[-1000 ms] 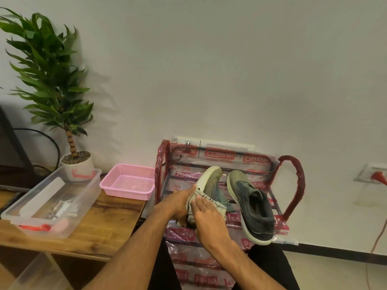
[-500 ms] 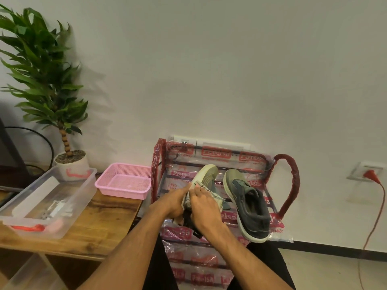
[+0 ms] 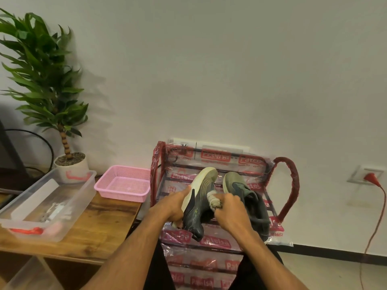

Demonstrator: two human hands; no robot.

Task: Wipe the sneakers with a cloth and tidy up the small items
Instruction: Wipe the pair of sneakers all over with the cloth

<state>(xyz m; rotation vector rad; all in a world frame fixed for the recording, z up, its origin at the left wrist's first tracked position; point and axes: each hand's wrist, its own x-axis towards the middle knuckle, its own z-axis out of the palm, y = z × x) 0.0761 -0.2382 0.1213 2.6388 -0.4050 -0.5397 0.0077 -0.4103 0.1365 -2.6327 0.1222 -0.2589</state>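
One grey sneaker (image 3: pixel 199 204), pale rubber sole, gripped at its sole edge by left hand (image 3: pixel 170 208); right hand (image 3: pixel 230 213) pinches bunched pale cloth (image 3: pixel 213 200) against its upper; second sneaker (image 3: pixel 251 203) just beyond right hand.

The left sneaker (image 3: pixel 196 206) is dark grey with a pale sole. It is lifted and turned on its side, with the sole to the left and the toe far. The left hand (image 3: pixel 171 208) grips it by the sole. The cloth (image 3: pixel 213 200), pale and bunched, is in the right hand (image 3: pixel 230 212) and touches this sneaker's upper. The right sneaker (image 3: pixel 247 201), grey with an olive toe, lies on the rack (image 3: pixel 284 185) just to the right, toe far. Small pale items (image 3: pixel 53 209) lie in the clear box (image 3: pixel 81 206) at the left, too blurred to tell.
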